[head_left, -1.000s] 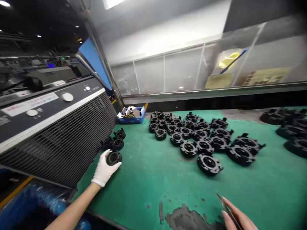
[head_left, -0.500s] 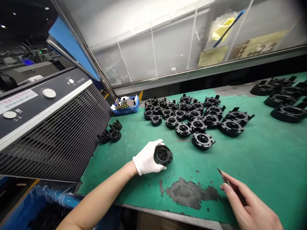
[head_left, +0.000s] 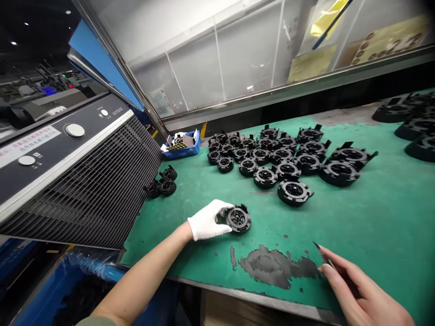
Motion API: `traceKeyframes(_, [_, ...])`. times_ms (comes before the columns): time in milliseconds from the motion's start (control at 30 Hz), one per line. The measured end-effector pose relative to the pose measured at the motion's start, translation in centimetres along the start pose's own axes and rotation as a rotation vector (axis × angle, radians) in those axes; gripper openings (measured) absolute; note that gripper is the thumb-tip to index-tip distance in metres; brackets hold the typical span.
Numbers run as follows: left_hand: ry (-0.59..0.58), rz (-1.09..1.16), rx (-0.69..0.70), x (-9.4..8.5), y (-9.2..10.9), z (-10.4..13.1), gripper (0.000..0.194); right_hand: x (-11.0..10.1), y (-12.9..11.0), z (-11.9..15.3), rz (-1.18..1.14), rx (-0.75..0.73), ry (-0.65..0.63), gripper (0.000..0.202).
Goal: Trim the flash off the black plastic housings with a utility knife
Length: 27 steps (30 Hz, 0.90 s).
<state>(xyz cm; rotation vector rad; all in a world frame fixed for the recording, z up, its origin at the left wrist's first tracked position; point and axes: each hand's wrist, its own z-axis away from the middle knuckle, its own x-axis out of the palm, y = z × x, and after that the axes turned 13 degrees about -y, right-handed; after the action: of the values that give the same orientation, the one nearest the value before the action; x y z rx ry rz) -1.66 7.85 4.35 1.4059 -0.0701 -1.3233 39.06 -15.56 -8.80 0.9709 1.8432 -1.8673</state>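
My left hand (head_left: 208,222), in a white glove, has its thumb and fingers around the left side of a round black plastic part (head_left: 239,219). The part lies low over the green mat, ringed face up, with a small tab at its far edge. Whether it rests fully on the mat is hard to tell. At the lower right, my bare right hand (head_left: 363,290) pinches slim, dark, pointed tweezers (head_left: 322,253), the tip aimed up and left. Their rear end is hidden in the palm. Ahead stands a single similar round part (head_left: 295,192), in front of a group of several more.
Rows of round black parts (head_left: 261,155) fill the mat's far middle, with larger ones (head_left: 421,127) at far right. A small blue bin (head_left: 183,151) and several loose parts (head_left: 167,186) stand left, beside a grilled machine (head_left: 84,181). A lined blue bin (head_left: 84,271) sits below.
The part in my left hand has turned to lie flatter, and its tab and more of its rim now show. My fingers sit further back on its left side. The view has shifted slightly.
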Motion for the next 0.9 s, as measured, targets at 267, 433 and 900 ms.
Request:
traceKeyframes(267, [-0.098,-0.103,0.137,-0.6,3.0,3.1,0.037,-0.4,-3.7,0.6,-0.062,0.011,-0.036,0.062])
traceKeyframes(433, [-0.375,-0.421,0.463,-3.0,5.9,-1.0,0.094,-1.0,-5.8,0.8,-0.065,-0.022,-0.024,0.058])
traceKeyframes(900, [-0.213,-0.075,0.212,2.2,5.5,-3.6,0.118,-2.2,-7.5,1.4,-0.093,-0.005,-0.108,0.052])
